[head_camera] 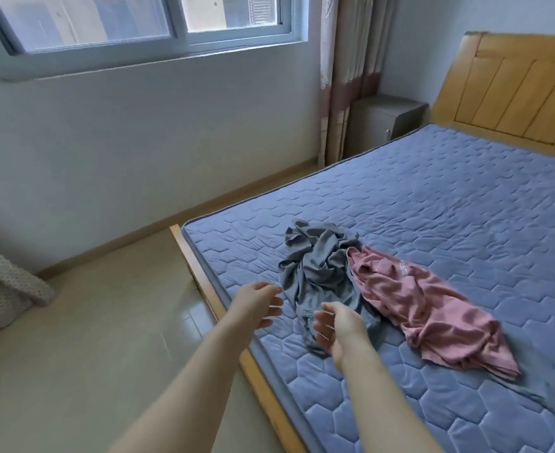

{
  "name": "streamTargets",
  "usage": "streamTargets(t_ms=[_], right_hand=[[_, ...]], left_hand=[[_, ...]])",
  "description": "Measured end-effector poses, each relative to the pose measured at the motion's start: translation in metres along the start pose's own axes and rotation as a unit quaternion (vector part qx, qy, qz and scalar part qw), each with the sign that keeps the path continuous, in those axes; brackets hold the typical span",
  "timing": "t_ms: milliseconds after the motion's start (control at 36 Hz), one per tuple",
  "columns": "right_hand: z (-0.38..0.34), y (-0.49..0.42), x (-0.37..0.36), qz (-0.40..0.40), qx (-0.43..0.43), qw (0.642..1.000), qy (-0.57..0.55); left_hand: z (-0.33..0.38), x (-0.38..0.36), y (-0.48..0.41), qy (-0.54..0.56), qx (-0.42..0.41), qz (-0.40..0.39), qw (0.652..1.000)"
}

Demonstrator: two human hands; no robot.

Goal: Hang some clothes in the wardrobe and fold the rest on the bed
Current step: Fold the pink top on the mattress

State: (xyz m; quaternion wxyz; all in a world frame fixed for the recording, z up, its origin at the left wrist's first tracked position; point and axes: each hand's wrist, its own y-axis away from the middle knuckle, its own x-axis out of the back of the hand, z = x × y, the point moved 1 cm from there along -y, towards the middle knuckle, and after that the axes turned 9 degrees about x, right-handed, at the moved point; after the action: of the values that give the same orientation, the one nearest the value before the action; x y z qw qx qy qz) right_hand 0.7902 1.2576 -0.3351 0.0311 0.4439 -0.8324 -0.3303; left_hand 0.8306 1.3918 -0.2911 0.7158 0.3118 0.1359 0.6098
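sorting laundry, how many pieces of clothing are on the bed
2: a crumpled grey garment near the mattress corner, and a pink garment touching its right side. More could be hidden in the bunched folds.

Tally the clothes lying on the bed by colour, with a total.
Crumpled grey fabric garment: 1
Crumpled pink fabric garment: 1
Total: 2
A smooth blue patch at the right edge of the blue quilted mattress might be a third; cannot tell.

Cut by the right edge: headboard (pixel 514 89), mattress (pixel 433 197). Partly hidden behind the right hand (pixel 338 331): grey garment (pixel 318 269).
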Motion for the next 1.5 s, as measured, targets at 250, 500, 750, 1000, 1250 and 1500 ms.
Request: streamTargets(t_ms=[250,500,750,1000,1250,1500], right_hand=[[-0.031,-0.061,0.045,0.132,-0.004,0.989,-0.064],[-0.043,-0.098,0.072,0.25,-0.028,0.957,-0.142],[-0.053,-0.16,0.075,0.313,-0.044,0.934,-0.166],[-0.02,-0.205,0.109,0.375,-0.08,0.897,-0.219],[0.013,-0.232,0.143,0.395,-0.12,0.886,-0.21],[0.019,-0.223,0.15,0.376,-0.115,0.897,-0.201]], left_hand=[[0.044,-0.077,-0.083,-0.094,0.022,-0.108,0.989],[0.065,-0.139,-0.154,-0.193,0.049,-0.203,0.959],[0.077,-0.19,-0.261,-0.223,0.063,-0.188,0.954],[0.055,-0.263,-0.363,-0.39,-0.001,-0.154,0.908],[0.027,-0.331,-0.414,-0.513,0.022,-0.157,0.844],[0.023,-0.314,-0.369,-0.272,0.017,-0.302,0.913]])
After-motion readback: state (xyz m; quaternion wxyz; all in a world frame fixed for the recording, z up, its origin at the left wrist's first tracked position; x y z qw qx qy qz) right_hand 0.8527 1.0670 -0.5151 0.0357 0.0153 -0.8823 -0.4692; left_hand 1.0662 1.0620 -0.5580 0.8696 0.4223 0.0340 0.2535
